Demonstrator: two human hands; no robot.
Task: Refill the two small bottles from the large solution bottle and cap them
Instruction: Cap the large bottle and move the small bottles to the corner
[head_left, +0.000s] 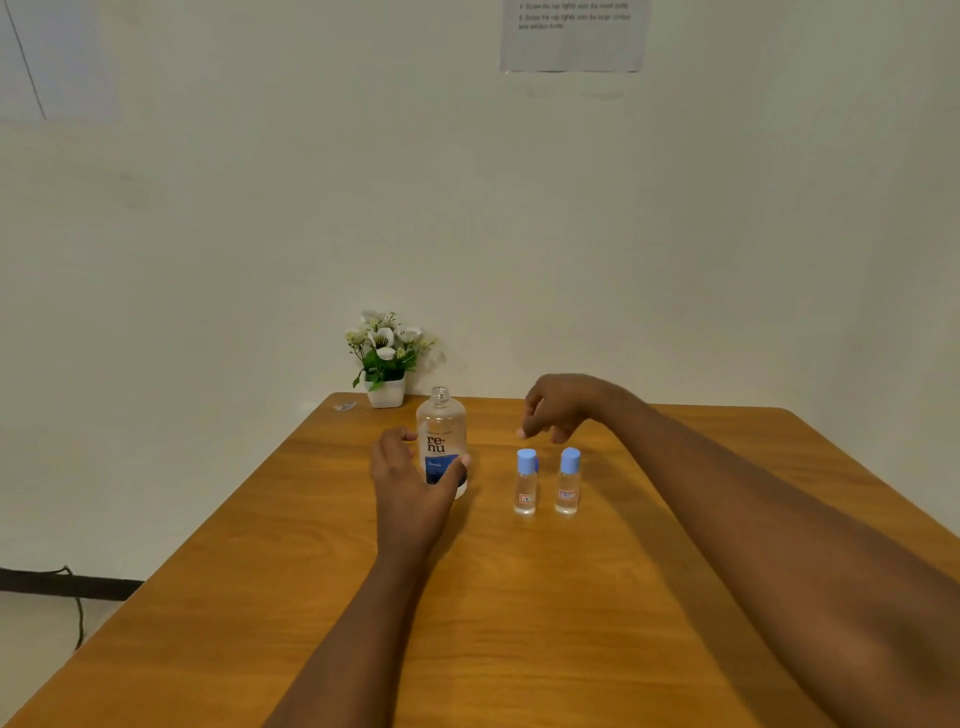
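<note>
The large clear solution bottle (440, 423) with a blue label stands upright on the wooden table (519, 597), its neck uncapped. My left hand (410, 478) wraps around its lower part, thumb on the right side. Two small clear bottles stand side by side to its right, the left one (525, 483) and the right one (568, 480), each wearing a light blue cap. My right hand (558, 408) hovers just behind and above them, fingers loosely curled downward, holding nothing that I can see.
A small white pot of white flowers (385, 358) stands at the table's back edge near the wall. A small clear scrap (344, 406) lies at the back left corner. A printed sheet (574, 34) hangs on the wall.
</note>
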